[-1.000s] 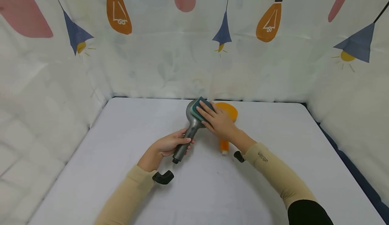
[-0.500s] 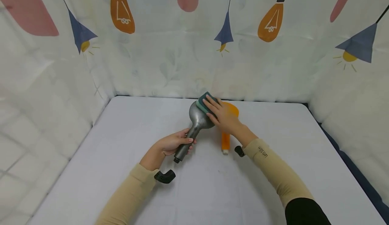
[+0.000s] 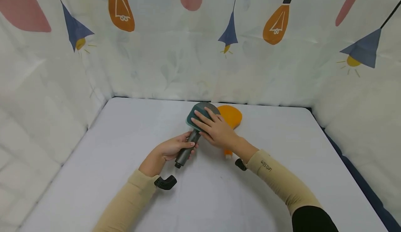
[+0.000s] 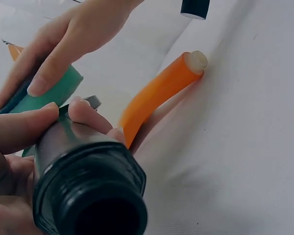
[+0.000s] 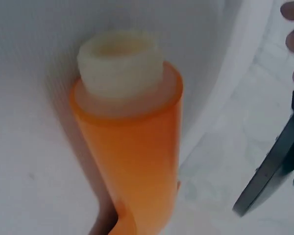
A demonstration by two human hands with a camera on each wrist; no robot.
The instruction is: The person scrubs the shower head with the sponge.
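Observation:
My left hand grips the handle of a grey shower head, its head end tilted up and away. In the left wrist view, the handle's dark threaded end faces the camera. With fingers spread over its dark green top and thumb against its lighter edge, my right hand holds a two-tone green sponge on the round head. The sponge covers much of that head, leaving its upper right rim showing. Behind my right hand is an orange shower head, its handle partly hidden by my hand.
Everything is over a white-covered table, with a printed fabric wall behind and at both sides. Up close in the right wrist view, the orange handle shows its off-white threaded end. Black wrist mounts sit on both wrists.
The sponge and my right hand first slid up and right across the grey head, then back left and down to near its neck. My left hand keeps its grip on the handle.

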